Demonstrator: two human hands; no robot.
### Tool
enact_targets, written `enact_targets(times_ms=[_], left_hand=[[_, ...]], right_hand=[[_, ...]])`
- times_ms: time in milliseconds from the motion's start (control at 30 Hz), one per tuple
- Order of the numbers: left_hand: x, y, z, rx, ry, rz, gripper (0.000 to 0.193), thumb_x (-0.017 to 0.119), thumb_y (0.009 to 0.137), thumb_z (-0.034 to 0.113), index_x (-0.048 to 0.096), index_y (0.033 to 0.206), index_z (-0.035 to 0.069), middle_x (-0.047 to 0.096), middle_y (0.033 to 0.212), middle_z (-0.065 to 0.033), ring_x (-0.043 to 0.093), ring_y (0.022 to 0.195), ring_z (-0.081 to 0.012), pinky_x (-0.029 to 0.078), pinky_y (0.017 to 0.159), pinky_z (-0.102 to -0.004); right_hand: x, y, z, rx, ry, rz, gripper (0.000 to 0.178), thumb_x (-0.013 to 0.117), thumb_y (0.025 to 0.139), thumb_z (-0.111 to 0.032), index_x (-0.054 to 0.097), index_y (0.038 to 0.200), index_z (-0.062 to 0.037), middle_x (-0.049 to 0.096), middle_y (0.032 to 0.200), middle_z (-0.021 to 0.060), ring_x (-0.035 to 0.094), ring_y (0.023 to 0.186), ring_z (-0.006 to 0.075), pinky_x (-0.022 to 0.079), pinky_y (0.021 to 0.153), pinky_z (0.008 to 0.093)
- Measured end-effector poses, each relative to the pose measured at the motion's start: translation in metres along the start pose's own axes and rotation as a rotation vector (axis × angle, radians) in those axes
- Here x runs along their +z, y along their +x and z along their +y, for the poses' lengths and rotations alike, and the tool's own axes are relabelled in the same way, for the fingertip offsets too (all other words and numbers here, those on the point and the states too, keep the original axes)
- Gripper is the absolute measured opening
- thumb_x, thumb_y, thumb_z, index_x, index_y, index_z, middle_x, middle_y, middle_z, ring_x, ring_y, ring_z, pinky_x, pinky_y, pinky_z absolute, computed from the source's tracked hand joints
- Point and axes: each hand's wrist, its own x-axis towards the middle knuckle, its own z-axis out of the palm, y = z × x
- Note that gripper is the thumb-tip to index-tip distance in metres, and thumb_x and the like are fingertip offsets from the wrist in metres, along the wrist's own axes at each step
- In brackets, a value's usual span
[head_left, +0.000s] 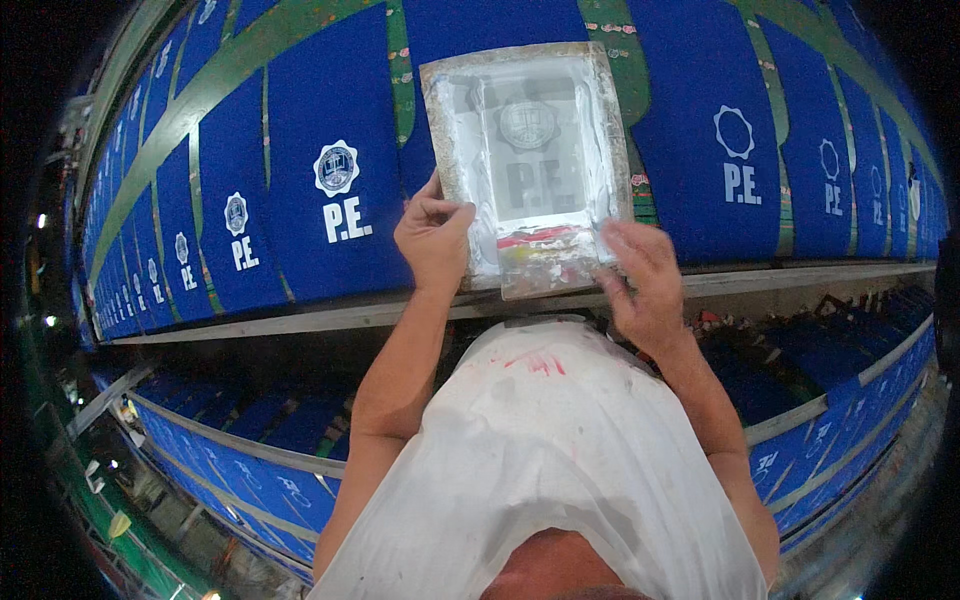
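A screen-printing frame (pixel 460 170) with a worn, whitish border and a pale mesh (pixel 540 190) lies tilted over one blue fabric piece. An emblem and letters show faintly through the mesh. My left hand (pixel 435 240) is closed on the frame's lower left edge, with thumb and fingertips at the rim. A flat, stained squeegee-like piece (pixel 548 262), streaked red and yellow, rests across the frame's lower end. Beside its right end is my right hand (pixel 648 280), slightly blurred, with thumb and fingers apart. Whether that hand touches the frame's lower right corner is unclear.
Rows of blue fabric pieces (pixel 300 110) lie on a long green table (pixel 230 60). Pieces on the left bear a full white emblem and letters; those on the right (pixel 690 90) show only an outline and letters. Behind me runs another table edge (pixel 240 445) with blue pieces.
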Motion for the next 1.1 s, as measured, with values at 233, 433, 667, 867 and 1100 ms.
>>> enact_targets(times_ms=[233,433,667,867,1100], left_hand=[[-0.007,0.004,-0.004,0.013,0.234,-0.025,0.023,0.087,0.085,-0.006,0.075,0.105,-0.002,0.069,0.157,-0.0246,0.073,0.132,-0.0256,0.058,0.11,-0.0372],[-0.004,0.013,0.009,0.126,0.399,-0.084,0.066,0.09,0.085,0.003,0.069,0.147,-0.003,0.067,0.157,-0.0226,0.072,0.132,-0.0265,0.059,0.113,-0.04],[0.01,0.033,0.005,0.231,0.462,-0.062,0.076,0.088,0.086,0.006,0.063,0.157,-0.008,0.067,0.155,-0.0255,0.065,0.145,-0.0375,0.05,0.126,-0.0448],[0.007,0.033,-0.01,0.244,0.431,-0.048,0.076,0.085,0.085,0.007,0.064,0.157,-0.005,0.067,0.153,-0.0249,0.066,0.143,-0.0365,0.051,0.124,-0.0442],[0.004,0.034,-0.005,0.202,0.471,-0.084,0.077,0.086,0.084,0.008,0.066,0.158,-0.003,0.069,0.153,-0.0243,0.066,0.144,-0.0371,0.052,0.124,-0.0446]], right_hand=[[0.021,0.007,-0.019,-0.237,-0.106,-0.202,0.046,0.078,0.09,-0.004,0.076,0.135,-0.0054,0.073,0.139,0.0141,0.07,0.129,0.0361,0.057,0.11,0.0514],[0.027,0.036,-0.045,-0.223,-0.182,-0.263,0.042,0.071,0.089,0.002,0.077,0.13,-0.0046,0.075,0.135,0.0145,0.072,0.125,0.0374,0.058,0.107,0.0514],[0.009,0.061,-0.054,-0.098,-0.242,-0.355,0.041,0.066,0.09,0.009,0.079,0.127,-0.0028,0.081,0.127,0.018,0.075,0.12,0.0398,0.059,0.105,0.0508],[0.024,0.024,-0.059,-0.118,-0.268,-0.266,0.044,0.068,0.09,0.009,0.08,0.13,-0.0057,0.08,0.13,0.0155,0.076,0.121,0.0395,0.06,0.106,0.0512],[0.046,0.024,-0.034,-0.219,-0.334,-0.13,0.052,0.072,0.084,0.005,0.077,0.134,-0.0078,0.076,0.136,0.0147,0.073,0.124,0.0391,0.058,0.109,0.0521]])
